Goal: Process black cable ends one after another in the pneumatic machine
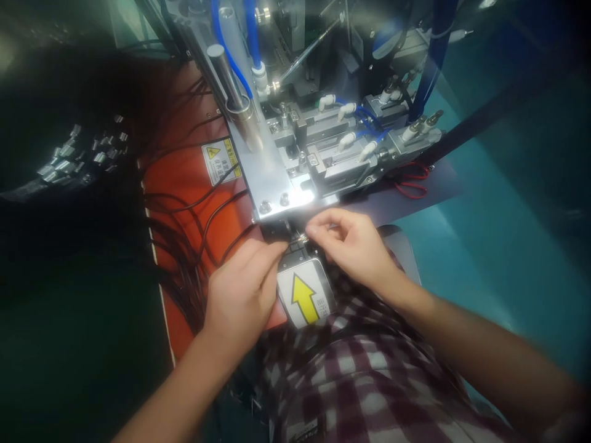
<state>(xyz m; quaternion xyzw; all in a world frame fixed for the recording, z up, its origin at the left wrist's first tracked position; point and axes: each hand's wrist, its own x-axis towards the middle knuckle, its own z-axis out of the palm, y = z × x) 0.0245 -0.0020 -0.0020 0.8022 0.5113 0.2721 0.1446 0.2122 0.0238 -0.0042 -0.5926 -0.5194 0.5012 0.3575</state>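
Note:
My left hand [244, 286] is closed in a pinch just left of a small metal fitting [301, 237]. What its fingers hold is hidden; a thin dark line runs from the fingertips toward the fitting. On the fitting's right side my right hand [353, 246] is also pinched, thumb against forefinger, and I cannot make out what is in it. Both sets of fingertips lie just below the front edge of a bright metal plate [277, 178]. A white label with a yellow arrow [305, 292] faces up below the fingers.
Pneumatic cylinders [341, 166] with white fittings and blue hoses stand on the plate beside a metal post [231, 80]. Black cables [180, 246] cross the orange surface [161, 166] at left, near a warning label [221, 161]. Shiny metal pieces [69, 157] lie further left. Red wire [415, 181] hangs at right.

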